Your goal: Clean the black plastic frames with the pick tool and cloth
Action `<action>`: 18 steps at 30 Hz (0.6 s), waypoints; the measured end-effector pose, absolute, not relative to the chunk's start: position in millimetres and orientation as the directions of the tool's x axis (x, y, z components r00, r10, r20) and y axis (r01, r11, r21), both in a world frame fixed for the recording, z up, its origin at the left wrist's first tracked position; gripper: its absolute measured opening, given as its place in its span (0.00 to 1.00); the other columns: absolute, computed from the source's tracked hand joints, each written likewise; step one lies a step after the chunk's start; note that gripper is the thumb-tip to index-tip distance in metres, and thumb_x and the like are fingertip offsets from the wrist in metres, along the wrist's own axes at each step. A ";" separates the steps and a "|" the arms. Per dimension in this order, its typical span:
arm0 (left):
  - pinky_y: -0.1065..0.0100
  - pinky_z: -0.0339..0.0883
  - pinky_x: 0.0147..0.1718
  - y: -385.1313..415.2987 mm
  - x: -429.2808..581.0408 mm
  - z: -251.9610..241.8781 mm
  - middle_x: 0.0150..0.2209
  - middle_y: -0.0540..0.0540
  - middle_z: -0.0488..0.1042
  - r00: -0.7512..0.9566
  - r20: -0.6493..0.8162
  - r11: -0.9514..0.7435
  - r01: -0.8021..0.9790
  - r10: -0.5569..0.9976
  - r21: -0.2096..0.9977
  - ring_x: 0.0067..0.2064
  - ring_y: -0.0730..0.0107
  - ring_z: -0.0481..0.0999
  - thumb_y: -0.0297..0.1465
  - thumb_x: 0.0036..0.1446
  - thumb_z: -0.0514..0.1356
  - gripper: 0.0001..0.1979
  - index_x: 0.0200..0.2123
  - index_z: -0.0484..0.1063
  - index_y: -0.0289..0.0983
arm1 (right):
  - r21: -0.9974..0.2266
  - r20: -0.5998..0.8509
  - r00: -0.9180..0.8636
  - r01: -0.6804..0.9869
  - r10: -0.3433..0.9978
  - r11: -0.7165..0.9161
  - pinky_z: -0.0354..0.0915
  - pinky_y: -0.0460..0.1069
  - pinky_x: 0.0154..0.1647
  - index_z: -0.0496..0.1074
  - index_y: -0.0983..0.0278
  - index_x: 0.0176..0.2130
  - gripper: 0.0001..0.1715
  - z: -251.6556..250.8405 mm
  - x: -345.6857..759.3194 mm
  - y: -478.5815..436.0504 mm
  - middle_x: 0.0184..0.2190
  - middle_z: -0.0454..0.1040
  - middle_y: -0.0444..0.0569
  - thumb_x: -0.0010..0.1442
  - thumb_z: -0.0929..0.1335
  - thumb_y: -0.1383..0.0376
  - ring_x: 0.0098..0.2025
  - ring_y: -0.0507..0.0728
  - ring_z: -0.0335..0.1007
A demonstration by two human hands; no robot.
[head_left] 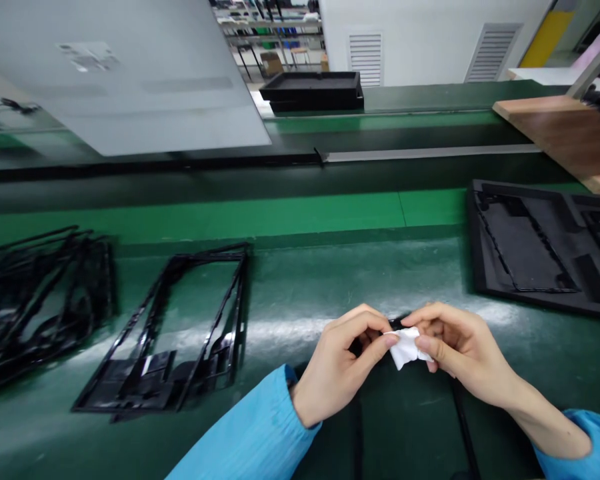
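Observation:
Close together near the bottom centre are my two hands, both with fingers pinched. A small crumpled white cloth [407,348] lies between the thumbs, against the top edge of a thin black plastic frame [463,427]. My left hand [347,360] grips the frame's top edge, its thumb tip at the cloth's left corner. With thumb and fingers, my right hand [463,350] presses the cloth at that edge. The frame's long sides run down toward me; my hands, the cloth and the picture's lower border hide parts of it.
Several similar black frames [147,373] lie overlapped on the green table [300,280], left of my hands. A bigger heap of frames [45,300] sits farther left. At right is a black foam tray [525,243] holding frames. Stacked black trays [313,90] and a wooden board [560,130] are at the back.

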State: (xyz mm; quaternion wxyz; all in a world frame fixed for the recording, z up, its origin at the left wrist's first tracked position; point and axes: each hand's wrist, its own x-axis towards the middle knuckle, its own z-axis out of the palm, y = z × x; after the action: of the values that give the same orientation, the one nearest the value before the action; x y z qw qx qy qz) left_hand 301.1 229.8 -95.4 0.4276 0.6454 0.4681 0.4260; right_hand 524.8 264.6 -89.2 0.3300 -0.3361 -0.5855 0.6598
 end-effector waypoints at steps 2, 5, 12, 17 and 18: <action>0.69 0.68 0.33 230.3 300.2 -94.9 0.37 0.46 0.78 0.193 0.172 -0.217 0.245 0.966 0.945 0.35 0.71 0.76 0.33 0.71 0.62 0.07 0.38 0.78 0.38 | -0.987 -0.098 -0.577 -0.047 0.811 -0.153 0.62 0.42 0.20 0.78 0.62 0.46 0.11 -89.8 524.8 264.6 0.27 0.70 0.40 0.70 0.74 0.58 0.23 0.48 0.67; 0.71 0.68 0.32 229.4 300.6 -94.6 0.37 0.47 0.78 0.169 0.242 -0.282 0.277 0.955 0.919 0.34 0.73 0.75 0.31 0.69 0.64 0.05 0.41 0.80 0.39 | -0.988 -0.115 -0.618 -0.009 0.778 -0.153 0.61 0.43 0.22 0.77 0.62 0.42 0.10 -88.4 525.7 264.7 0.28 0.70 0.41 0.69 0.75 0.58 0.23 0.48 0.68; 0.73 0.67 0.29 207.0 312.8 -100.9 0.29 0.54 0.73 0.110 0.362 -0.378 0.288 0.926 0.880 0.28 0.77 0.71 0.23 0.64 0.66 0.07 0.41 0.72 0.40 | -0.986 -0.168 -0.687 0.101 0.707 -0.136 0.67 0.45 0.31 0.78 0.62 0.39 0.08 -80.3 531.3 255.4 0.51 0.74 0.50 0.68 0.75 0.60 0.33 0.47 0.70; 0.67 0.65 0.31 203.4 298.0 -105.9 0.28 0.53 0.72 0.296 0.499 -0.580 0.406 0.814 0.706 0.29 0.72 0.71 0.29 0.63 0.69 0.11 0.35 0.67 0.40 | -0.947 -0.304 -0.771 0.307 0.559 -0.091 0.69 0.47 0.35 0.76 0.60 0.36 0.06 -79.2 539.6 243.7 0.32 0.80 0.42 0.65 0.76 0.67 0.32 0.52 0.74; 0.66 0.67 0.32 206.9 292.6 -106.8 0.31 0.51 0.75 0.327 0.468 -0.571 0.454 0.821 0.684 0.31 0.70 0.74 0.31 0.64 0.68 0.09 0.38 0.69 0.40 | -0.929 -0.316 -0.778 0.369 0.542 -0.012 0.69 0.48 0.38 0.77 0.58 0.38 0.07 -78.2 541.0 242.7 0.33 0.81 0.41 0.63 0.77 0.69 0.35 0.53 0.76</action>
State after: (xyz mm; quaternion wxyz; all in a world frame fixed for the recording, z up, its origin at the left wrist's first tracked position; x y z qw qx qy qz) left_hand 292.6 206.9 -106.8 0.2214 0.7839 0.4067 0.4137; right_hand 541.0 242.7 -78.2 0.0684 -0.3257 -0.6994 0.6325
